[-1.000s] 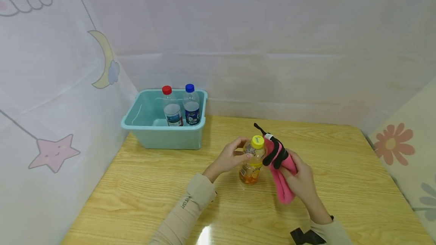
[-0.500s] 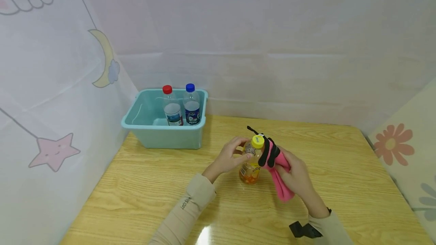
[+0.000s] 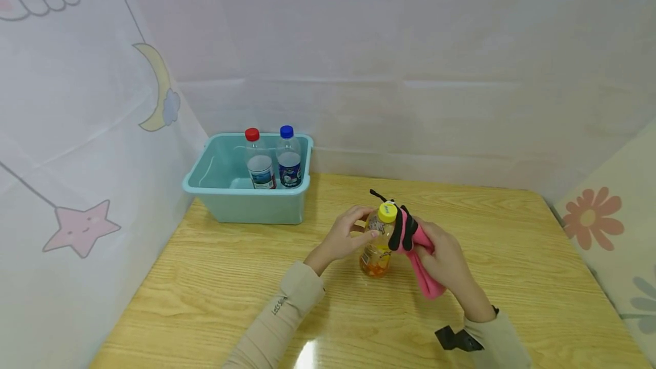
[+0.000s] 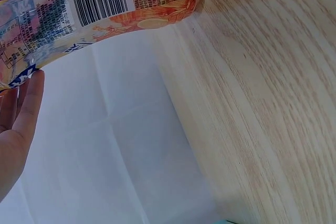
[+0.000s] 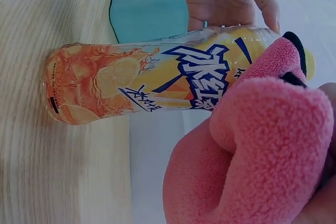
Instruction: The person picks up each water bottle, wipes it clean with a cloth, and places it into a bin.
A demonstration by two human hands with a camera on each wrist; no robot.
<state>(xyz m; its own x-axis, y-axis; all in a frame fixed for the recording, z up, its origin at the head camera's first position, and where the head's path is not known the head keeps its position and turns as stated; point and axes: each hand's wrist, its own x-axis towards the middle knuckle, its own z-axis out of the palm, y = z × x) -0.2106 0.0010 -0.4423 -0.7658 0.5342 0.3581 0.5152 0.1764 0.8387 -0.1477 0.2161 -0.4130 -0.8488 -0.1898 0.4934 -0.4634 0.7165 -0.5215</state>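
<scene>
An iced tea bottle (image 3: 376, 261) with a yellow cap stands upright on the wooden table, its orange and yellow label turned to the right wrist camera (image 5: 142, 80). My left hand (image 3: 344, 238) grips its upper part from the left, thumb on the near side and fingers behind. From the right, my right hand (image 3: 447, 258) holds a folded pink fleecy cloth (image 3: 427, 281) with black edging against the bottle just below the cap. One folded end hangs beneath the hand. In the right wrist view the cloth (image 5: 257, 150) covers part of the bottle's upper end.
At the back left stands a light blue plastic bin (image 3: 256, 208). Inside it are a red-capped bottle (image 3: 260, 167) and a blue-capped bottle (image 3: 289, 167), both upright. Pale printed sheets (image 3: 410, 113) hang behind and beside the wooden table (image 3: 220, 289).
My right hand has shifted a little to the left, bringing the pink cloth closer in against the bottle's neck. The left hand and the bottle have stayed in place.
</scene>
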